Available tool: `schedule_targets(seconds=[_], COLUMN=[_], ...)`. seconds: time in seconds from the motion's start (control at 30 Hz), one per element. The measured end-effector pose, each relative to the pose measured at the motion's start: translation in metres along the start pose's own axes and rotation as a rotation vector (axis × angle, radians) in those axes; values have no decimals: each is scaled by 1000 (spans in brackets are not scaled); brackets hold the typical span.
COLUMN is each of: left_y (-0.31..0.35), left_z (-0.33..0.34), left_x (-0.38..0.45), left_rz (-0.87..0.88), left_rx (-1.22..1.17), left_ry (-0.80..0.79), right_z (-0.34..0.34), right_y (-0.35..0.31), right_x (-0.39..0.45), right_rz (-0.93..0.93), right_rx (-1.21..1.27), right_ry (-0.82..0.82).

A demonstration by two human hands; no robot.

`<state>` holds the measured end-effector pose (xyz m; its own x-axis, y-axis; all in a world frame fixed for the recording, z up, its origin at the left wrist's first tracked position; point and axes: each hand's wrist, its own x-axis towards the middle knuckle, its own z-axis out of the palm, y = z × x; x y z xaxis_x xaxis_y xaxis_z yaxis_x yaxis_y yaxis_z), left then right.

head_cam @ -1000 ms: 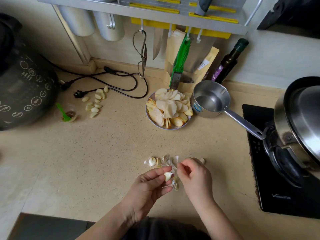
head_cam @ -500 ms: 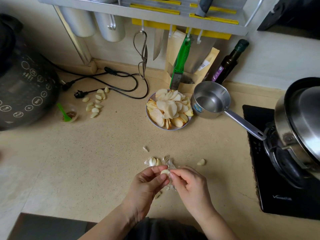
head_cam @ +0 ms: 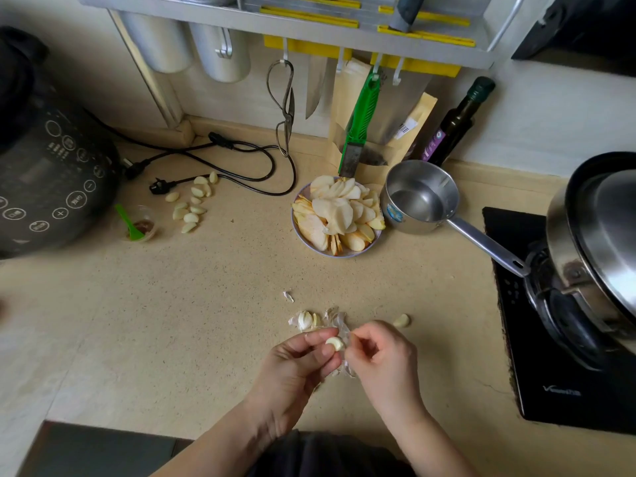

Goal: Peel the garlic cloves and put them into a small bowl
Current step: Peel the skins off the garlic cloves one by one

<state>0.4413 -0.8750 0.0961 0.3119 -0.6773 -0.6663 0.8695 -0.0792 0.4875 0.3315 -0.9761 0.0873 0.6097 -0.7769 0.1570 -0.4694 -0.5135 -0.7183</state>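
Left hand [head_cam: 296,370] pinches garlic clove [head_cam: 335,343]; right hand [head_cam: 382,359] pinches skin [head_cam: 346,333].

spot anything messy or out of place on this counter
Yes. Peeled garlic cloves lie loose on the countertop beside the unplugged power plug, not in a bowl. Papery skins are scattered near the hands.

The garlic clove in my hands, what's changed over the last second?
The left hand holds the garlic clove, now nearly bare; the right hand has drawn back a little, pinching papery skin. The loose clove beyond it is uncovered. Plate of slices and saucepan unchanged.
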Motion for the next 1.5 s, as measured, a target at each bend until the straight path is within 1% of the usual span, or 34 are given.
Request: schedule_targets(seconds=[0.07, 0.1, 0.17, 0.27, 0.4, 0.53, 0.63, 0.73, 0.87, 1.07, 1.23, 1.33, 1.4, 1.43, 1.5], left_y=[3, 4, 5, 4, 1, -1, -1, -1, -2, -1, -3, -6, -6, -5, 0], left_z=[-1, -1, -2, -1, -3, -6, -8, -9, -6, -6, -6, -5, -4, -6, -13], left_x=[0, 0, 1, 2, 4, 5, 5, 6, 6, 5, 7, 9, 12, 14, 20], left_rz=[-66, -93, -128, -135, -119, -74, -69, -64, -6, 13, 109, 150, 177, 193, 228], left_rx=[-105, -158, -220, -205, -168, -112, -139, -143, -71, -49, 113, 216, 238, 232, 233], left_ry=[-19, -26, -24, 1, -19, -55, -61, -59, -29, 1, 92, 117, 156, 194, 285], right_z=[2, 3, 5, 5, 2, 2, 3, 4, 4, 3, 4, 6, 8, 9, 8], right_y=[9, 13, 14, 5, -3, -10, -6, -2, -3, 1, 3, 11, 21, 29, 49], right_x=[1, 0, -2, -4, -1, 0, 0, -2, -3, -5, -6, -8, -10, -9, -6], right_rz=[115, 139, 128, 107, 17, -15, 19, 66, 110, 242, 341, 456, 518, 559, 635], right_rx=[11, 4, 20, 170, 364, 378, 426, 507, 592, 698, 682, 768, 746, 703, 578], right_ry=[24, 17, -16, -90, -98, -113, -95, -110, -122, -165, -245, -268, -222, -159, 27])
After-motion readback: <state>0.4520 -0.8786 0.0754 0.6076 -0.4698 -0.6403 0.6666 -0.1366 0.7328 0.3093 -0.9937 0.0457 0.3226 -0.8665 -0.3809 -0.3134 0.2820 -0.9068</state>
